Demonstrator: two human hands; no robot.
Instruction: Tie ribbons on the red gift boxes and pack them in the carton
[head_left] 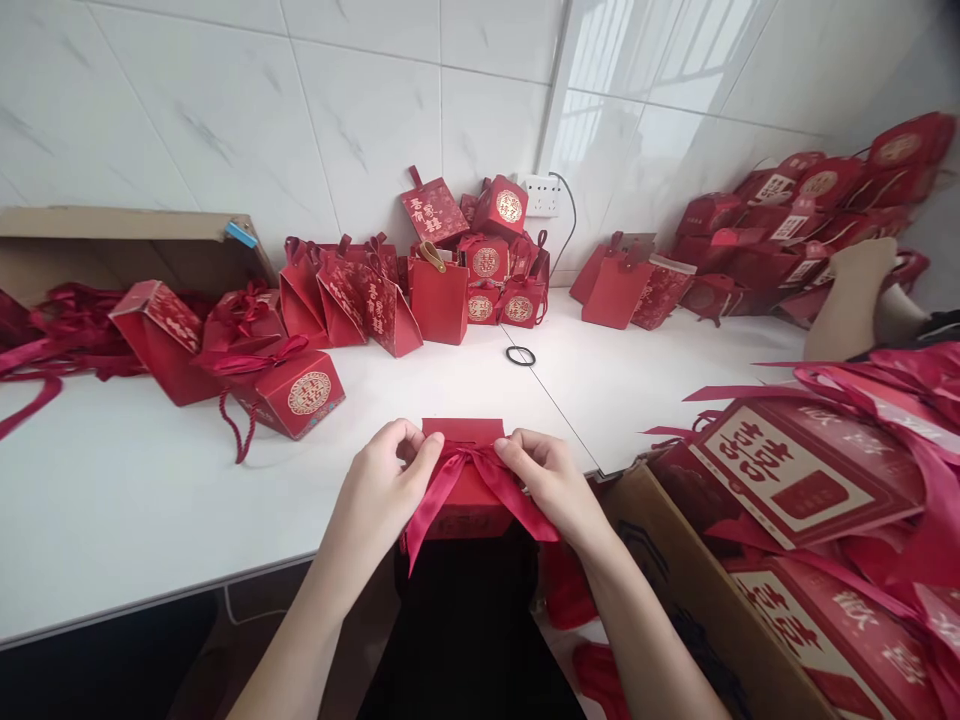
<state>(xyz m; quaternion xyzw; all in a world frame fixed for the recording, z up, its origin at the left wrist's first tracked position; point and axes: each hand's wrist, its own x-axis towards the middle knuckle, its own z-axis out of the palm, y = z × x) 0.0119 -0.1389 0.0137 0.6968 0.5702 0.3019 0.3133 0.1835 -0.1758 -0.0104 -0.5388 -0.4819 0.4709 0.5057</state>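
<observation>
A red paper gift box (469,488) sits at the table's front edge, right before my body, its flat top flap standing up at the back. Across it runs a crimson satin ribbon (433,500), gathered at the middle, with two tails hanging down to either side. My left hand (397,465) pinches the ribbon left of the gathered middle between thumb and fingers. On the other side my right hand (551,470) pinches it the same way. The parts of ribbon inside both grips are mostly hidden by the fingers.
Several finished red boxes (311,393) and bags (439,300) line the white table (225,500). A black ring (520,355) lies mid-table. At right, a cardboard carton (645,510) holds larger ribboned boxes; another person's arm (847,300) reaches in behind it.
</observation>
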